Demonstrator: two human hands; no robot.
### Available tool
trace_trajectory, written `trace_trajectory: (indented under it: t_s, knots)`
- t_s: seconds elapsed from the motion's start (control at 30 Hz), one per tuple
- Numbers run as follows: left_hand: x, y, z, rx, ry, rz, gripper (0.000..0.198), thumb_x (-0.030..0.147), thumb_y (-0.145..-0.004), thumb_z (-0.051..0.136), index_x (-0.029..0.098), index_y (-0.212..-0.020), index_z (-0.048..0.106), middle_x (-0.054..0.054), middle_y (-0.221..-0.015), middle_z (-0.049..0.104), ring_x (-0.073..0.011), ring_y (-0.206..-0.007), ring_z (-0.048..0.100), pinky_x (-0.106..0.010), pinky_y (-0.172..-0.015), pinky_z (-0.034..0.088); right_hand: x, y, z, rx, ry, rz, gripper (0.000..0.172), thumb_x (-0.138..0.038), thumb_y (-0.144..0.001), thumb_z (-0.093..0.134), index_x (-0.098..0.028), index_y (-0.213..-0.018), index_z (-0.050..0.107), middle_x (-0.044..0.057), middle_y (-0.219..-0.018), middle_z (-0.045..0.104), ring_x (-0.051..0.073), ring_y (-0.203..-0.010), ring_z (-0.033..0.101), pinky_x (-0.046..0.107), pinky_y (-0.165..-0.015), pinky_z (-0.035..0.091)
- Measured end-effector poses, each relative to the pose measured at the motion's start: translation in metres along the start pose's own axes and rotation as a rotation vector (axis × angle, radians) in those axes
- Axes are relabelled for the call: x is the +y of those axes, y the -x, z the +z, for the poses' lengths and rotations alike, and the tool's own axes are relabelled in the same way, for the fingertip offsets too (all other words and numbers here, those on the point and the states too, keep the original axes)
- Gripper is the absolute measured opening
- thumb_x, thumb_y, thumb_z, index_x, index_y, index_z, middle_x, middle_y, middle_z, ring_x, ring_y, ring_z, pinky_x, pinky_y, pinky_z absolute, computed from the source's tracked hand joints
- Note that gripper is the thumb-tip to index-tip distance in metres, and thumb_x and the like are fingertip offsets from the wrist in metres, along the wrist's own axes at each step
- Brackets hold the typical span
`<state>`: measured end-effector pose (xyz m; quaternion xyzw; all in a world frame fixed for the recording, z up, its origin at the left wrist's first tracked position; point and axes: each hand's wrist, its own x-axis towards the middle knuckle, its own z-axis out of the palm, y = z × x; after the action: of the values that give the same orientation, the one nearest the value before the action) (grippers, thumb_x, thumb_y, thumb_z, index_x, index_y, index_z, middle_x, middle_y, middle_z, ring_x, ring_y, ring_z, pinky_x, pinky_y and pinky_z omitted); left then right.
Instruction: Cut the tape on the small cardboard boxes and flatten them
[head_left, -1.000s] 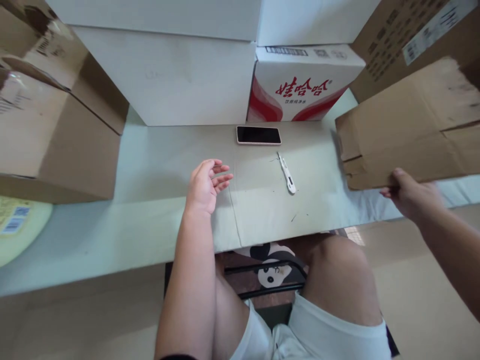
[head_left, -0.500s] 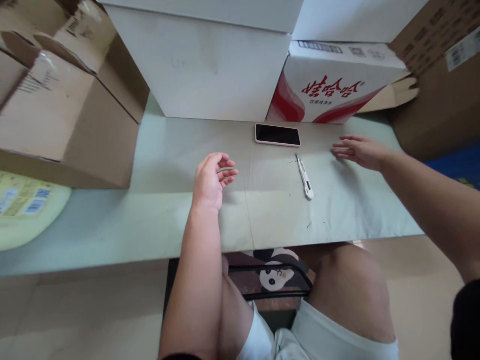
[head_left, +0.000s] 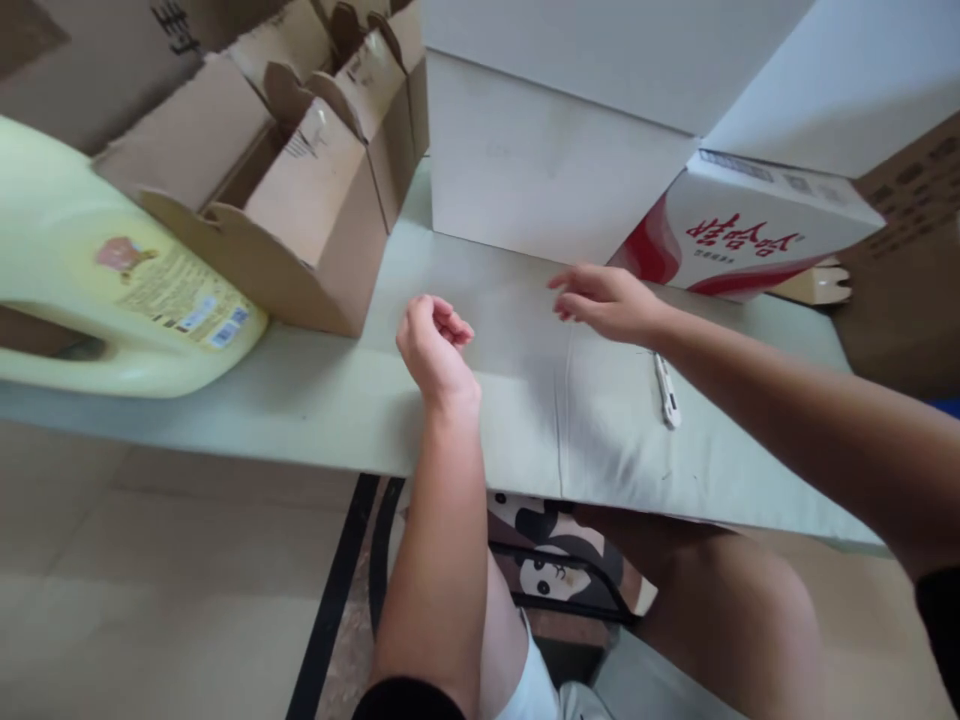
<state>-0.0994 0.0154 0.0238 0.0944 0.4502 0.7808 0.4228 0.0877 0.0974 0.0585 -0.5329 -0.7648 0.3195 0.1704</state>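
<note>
Above the pale green cloth, my left hand (head_left: 439, 350) hovers near the brown cartons with its fingers loosely curled; nothing shows in it. My right hand (head_left: 604, 300) reaches across in front of the white box, fingers stretched out and holding nothing. Under my right forearm lies a white utility knife (head_left: 666, 395), its upper end partly covered by the arm. The phone seen earlier is hidden now, behind my right hand and arm.
Brown cartons with open tops (head_left: 330, 220) and a pale yellow jug (head_left: 150, 290) stand at the left. Large white boxes (head_left: 555, 160) rise at the back, beside a red-and-white printed box (head_left: 750, 235). The table's front edge (head_left: 487, 488) runs above my knees.
My view has turned left, bringing more of the yellow jug into sight. My right hand has moved left, nearer my left hand. The left fingers have curled in more.
</note>
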Motion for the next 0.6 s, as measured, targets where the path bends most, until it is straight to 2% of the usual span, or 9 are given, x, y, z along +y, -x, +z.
trace_trajectory:
  t_s: [0.07,0.13,0.2,0.27,0.3,0.37,0.43,0.53,0.6]
  knots:
    - [0.006,-0.004,-0.004,0.071,0.045,0.063,0.027,0.036,-0.088,0.049,0.022,-0.066,0.041,0.005,-0.055,0.037,-0.0081,-0.047,0.041,-0.023,-0.051,0.034,-0.047,-0.018,0.03,-0.069,0.089,-0.286,0.031,-0.014,-0.088,0.057,-0.017,-0.118,0.069,0.006,-0.099,0.078,0.017,-0.084,0.073,0.038,-0.09,0.062]
    - [0.008,-0.007,-0.008,0.071,0.097,0.083,0.03,0.038,-0.09,0.045,0.022,-0.066,0.038,0.004,-0.056,0.033,-0.0089,-0.047,0.038,-0.024,-0.051,0.032,-0.094,-0.031,0.057,-0.105,0.161,-0.527,0.037,-0.01,-0.087,0.053,-0.018,-0.12,0.067,0.007,-0.13,0.07,0.016,-0.104,0.073,0.033,-0.097,0.059]
    - [0.008,-0.012,-0.012,0.047,0.16,0.06,0.031,0.041,-0.092,0.042,0.022,-0.068,0.039,0.004,-0.057,0.033,-0.0096,-0.047,0.036,-0.026,-0.05,0.03,-0.137,-0.041,0.077,-0.158,0.228,-0.675,0.039,-0.009,-0.088,0.048,-0.02,-0.121,0.066,0.004,-0.155,0.053,0.014,-0.132,0.061,0.027,-0.107,0.053]
    - [0.006,-0.017,-0.016,0.051,0.2,0.036,0.03,0.045,-0.093,0.042,0.023,-0.072,0.04,0.005,-0.057,0.031,-0.0099,-0.047,0.033,-0.026,-0.05,0.029,-0.17,-0.048,0.092,-0.245,0.28,-0.741,0.039,-0.012,-0.093,0.04,-0.021,-0.124,0.062,0.0,-0.168,0.035,0.011,-0.138,0.056,0.027,-0.114,0.046]
    - [0.006,-0.02,-0.018,0.067,0.208,0.033,0.031,0.046,-0.093,0.042,0.023,-0.073,0.039,0.005,-0.057,0.03,-0.01,-0.047,0.032,-0.027,-0.05,0.029,-0.182,-0.05,0.098,-0.281,0.322,-0.741,0.039,-0.015,-0.094,0.038,-0.021,-0.125,0.06,-0.003,-0.169,0.033,0.01,-0.139,0.056,0.029,-0.116,0.044]
    - [0.006,-0.025,-0.023,0.101,0.212,0.026,0.031,0.046,-0.092,0.042,0.023,-0.072,0.035,0.005,-0.056,0.027,-0.0103,-0.047,0.029,-0.028,-0.05,0.028,-0.197,-0.055,0.106,-0.319,0.401,-0.715,0.039,-0.018,-0.095,0.035,-0.021,-0.126,0.057,-0.006,-0.162,0.043,0.01,-0.136,0.058,0.032,-0.117,0.041]
    - [0.008,-0.027,-0.026,0.105,0.212,0.008,0.031,0.043,-0.091,0.042,0.023,-0.07,0.032,0.004,-0.057,0.024,-0.0112,-0.048,0.026,-0.03,-0.051,0.026,-0.198,-0.056,0.111,-0.313,0.421,-0.714,0.039,-0.018,-0.095,0.036,-0.021,-0.128,0.056,-0.007,-0.155,0.051,0.011,-0.138,0.056,0.031,-0.118,0.041]
    - [0.013,-0.024,-0.028,0.1,0.199,-0.006,0.03,0.041,-0.091,0.04,0.023,-0.068,0.029,0.004,-0.059,0.02,-0.0124,-0.05,0.022,-0.031,-0.053,0.025,-0.181,-0.051,0.109,-0.233,0.351,-0.729,0.046,-0.013,-0.093,0.038,-0.023,-0.134,0.055,-0.008,-0.159,0.049,0.013,-0.145,0.051,0.032,-0.118,0.043]
    - [0.017,-0.017,-0.027,0.171,0.171,0.058,0.03,0.036,-0.091,0.039,0.023,-0.066,0.028,0.003,-0.06,0.019,-0.0126,-0.05,0.022,-0.03,-0.053,0.023,-0.161,-0.045,0.104,-0.145,0.306,-0.736,0.053,-0.011,-0.091,0.036,-0.022,-0.139,0.055,-0.007,-0.161,0.048,0.014,-0.147,0.049,0.033,-0.119,0.043]
